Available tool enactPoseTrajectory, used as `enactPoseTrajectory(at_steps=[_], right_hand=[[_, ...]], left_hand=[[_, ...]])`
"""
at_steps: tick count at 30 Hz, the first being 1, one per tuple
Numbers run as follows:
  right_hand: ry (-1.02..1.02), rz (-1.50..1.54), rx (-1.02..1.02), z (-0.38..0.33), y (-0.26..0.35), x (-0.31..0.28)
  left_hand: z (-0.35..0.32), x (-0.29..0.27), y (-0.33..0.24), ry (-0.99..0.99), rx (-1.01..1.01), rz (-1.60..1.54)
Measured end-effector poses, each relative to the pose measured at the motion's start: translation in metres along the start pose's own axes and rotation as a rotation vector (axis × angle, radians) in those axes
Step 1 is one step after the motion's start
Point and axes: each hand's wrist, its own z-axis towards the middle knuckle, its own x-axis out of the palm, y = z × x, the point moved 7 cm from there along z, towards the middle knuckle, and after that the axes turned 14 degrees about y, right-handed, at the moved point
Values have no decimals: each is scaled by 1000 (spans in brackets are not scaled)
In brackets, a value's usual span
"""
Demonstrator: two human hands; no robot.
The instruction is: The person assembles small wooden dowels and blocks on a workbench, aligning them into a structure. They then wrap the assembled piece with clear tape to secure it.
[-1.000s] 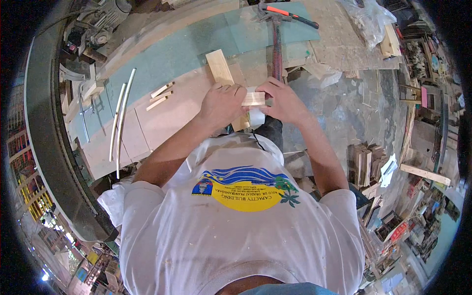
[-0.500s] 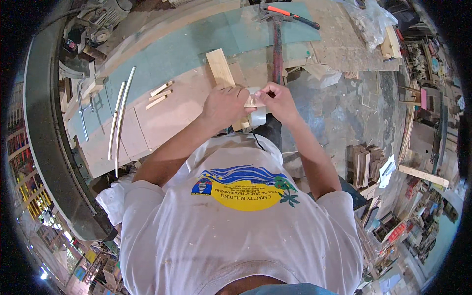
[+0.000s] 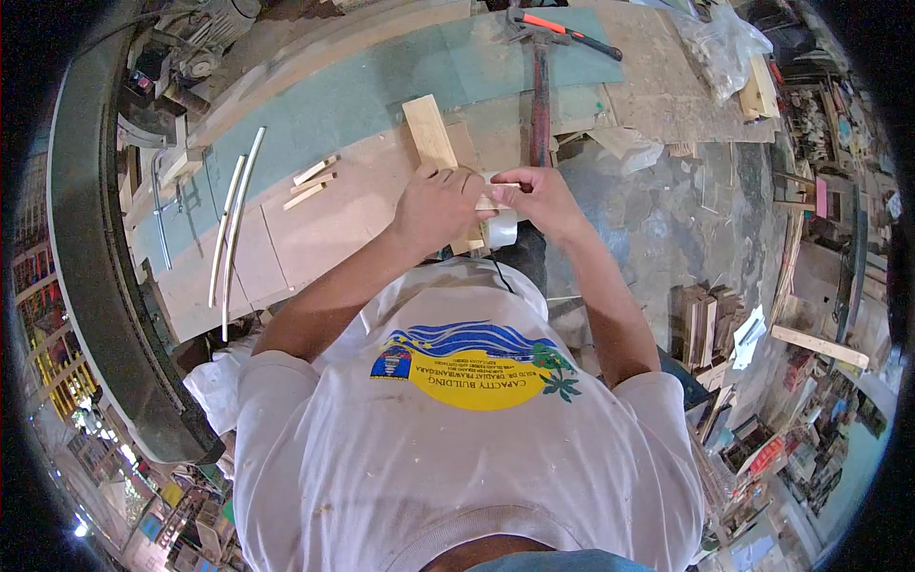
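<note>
A small pale wood piece [image 3: 490, 202] bridges the gap between my two hands, at the body-side edge of the bench. My left hand [image 3: 435, 204] is closed, its curled fingers gripping the left end of that piece. From the other side my right hand [image 3: 543, 202] pinches it between thumb and index finger. Just below the fingers shows a white rounded thing [image 3: 502, 229], whose kind I cannot make out. A light wooden board [image 3: 430, 132] lies beyond my left hand, and its near part runs beneath that hand.
A red-handled hammer [image 3: 540, 105] and an orange-and-black handled tool [image 3: 569, 34] lie on the far bench. Short sticks [image 3: 313, 181] and two long thin strips [image 3: 241, 224] rest at left. A dark machine beam [image 3: 91, 257] borders the left; stacked wood offcuts [image 3: 707, 319] sit at right.
My right thumb and index finger have come closer together over the wood piece, and the hand has turned a little. The left hand keeps nearly the same place.
</note>
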Motion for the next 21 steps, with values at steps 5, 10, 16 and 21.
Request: enactPoseTrajectory(at_steps=[5, 10, 16, 21], right_hand=[[-5, 158, 4, 1, -11, 4], [-46, 187, -45, 4, -14, 5], [-101, 124, -63, 9, -30, -4], [-139, 70, 287, 31, -109, -25]], left_hand=[[-2, -10, -6, -83, 18, 34], [0, -11, -4, -39, -24, 46], [0, 10, 0, 171, -61, -26], [1, 6, -7, 226, -47, -100]])
